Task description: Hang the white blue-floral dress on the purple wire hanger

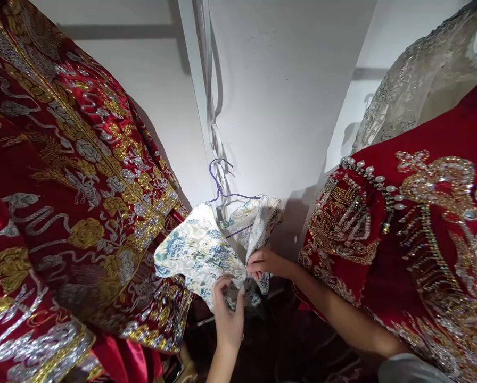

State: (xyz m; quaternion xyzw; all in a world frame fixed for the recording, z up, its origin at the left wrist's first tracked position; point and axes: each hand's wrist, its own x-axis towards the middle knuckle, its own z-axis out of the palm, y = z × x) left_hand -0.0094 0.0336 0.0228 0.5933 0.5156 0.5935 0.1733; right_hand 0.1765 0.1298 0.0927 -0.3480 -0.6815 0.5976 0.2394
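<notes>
A white short-sleeved top with blue and yellow floral print hangs on a thin purple hanger. Its neckline lies open in a V, and the hanger's lower bar shows inside. At the bottom of that V, my right hand is closed in a pinch on the front edge; any small fastener there is hidden by the fingertips. Just below and to the left, my left hand curls its fingers and thumb around the front fabric, with a gap of cloth showing between them. The top's lower part drops into shadow.
White straps hang down the pale wall and carry the hanger. A red jacket with gold and silver embroidery fills the left. At right hang a red beaded gown and a white sequined dress.
</notes>
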